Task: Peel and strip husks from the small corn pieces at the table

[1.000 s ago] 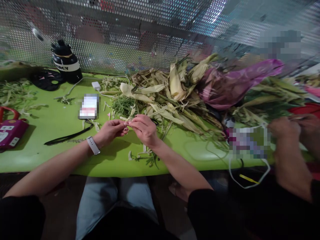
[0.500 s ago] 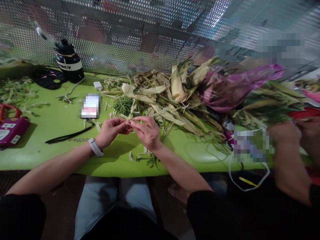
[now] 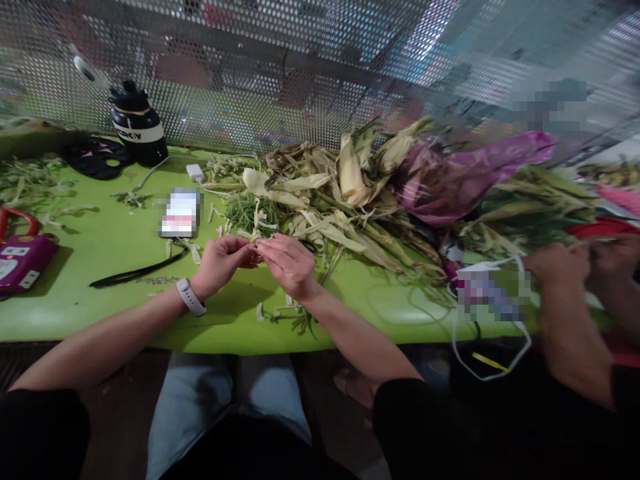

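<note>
My left hand (image 3: 223,263), with a white watch band at the wrist, pinches a small pale strip of plant, which looks like corn husk (image 3: 257,221). Fingertips of my right hand (image 3: 293,267) meet it at the same spot from the other side. The strip's upper end stands up above the fingers; its lower part is hidden between them. Just behind lies a tuft of thin green strands (image 3: 245,213). A heap of dry corn husks (image 3: 325,233) spreads to the right. Several small scraps (image 3: 295,313) rest in front of my right hand.
A phone (image 3: 180,213) with a black strap (image 3: 125,273) lies left of my hands. Farther left are a purple device (image 3: 25,263) and a black bottle (image 3: 137,123). A purple plastic bag (image 3: 450,177) tops the husks. Another person's hands (image 3: 560,263) work at right. A perforated screen (image 3: 225,80) stands behind.
My right hand's fingers have folded in closer over the strip and shifted slightly left. My left hand stays nearly in place. The other person's hands appear slightly farther left.
</note>
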A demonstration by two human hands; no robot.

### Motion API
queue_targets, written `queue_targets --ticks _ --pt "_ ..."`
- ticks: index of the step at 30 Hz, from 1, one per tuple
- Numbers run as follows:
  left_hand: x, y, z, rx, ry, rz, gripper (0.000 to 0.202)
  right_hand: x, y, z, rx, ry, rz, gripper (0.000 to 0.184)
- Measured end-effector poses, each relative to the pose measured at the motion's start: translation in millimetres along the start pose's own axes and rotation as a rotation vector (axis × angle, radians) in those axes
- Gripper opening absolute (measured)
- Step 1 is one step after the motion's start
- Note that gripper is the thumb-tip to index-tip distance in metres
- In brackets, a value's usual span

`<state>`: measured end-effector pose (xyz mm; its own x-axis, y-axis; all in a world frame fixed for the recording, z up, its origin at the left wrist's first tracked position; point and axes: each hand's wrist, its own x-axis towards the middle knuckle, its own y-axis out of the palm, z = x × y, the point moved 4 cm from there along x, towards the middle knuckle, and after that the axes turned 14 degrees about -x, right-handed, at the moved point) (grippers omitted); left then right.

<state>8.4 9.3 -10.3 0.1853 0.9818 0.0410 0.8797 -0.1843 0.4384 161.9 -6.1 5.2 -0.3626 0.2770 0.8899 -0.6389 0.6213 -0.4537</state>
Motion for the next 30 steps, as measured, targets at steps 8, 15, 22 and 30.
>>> queue_targets --ticks 8,15,22,30 --pt "-2.4 3.8 -2.2 -0.115 -0.072 -0.016 0.036 -2.3 3.9 -0.5 0.033 0.007 0.008 0.028" --pt "-4.0 3.1 0.1 -0.184 -0.072 -0.004 0.033 -2.4 -0.2 0.1 0.040 0.101 -0.017 0.029" --pt "-6.1 2.9 1.5 -0.311 -0.121 -0.023 0.029 -4.5 2.5 -0.9 0.081 0.157 0.025 0.023" --pt "-3.1 -1.0 6.7 -0.270 -0.185 -0.037 0.026 -4.6 8.5 -1.5 0.079 0.173 0.172 0.016"
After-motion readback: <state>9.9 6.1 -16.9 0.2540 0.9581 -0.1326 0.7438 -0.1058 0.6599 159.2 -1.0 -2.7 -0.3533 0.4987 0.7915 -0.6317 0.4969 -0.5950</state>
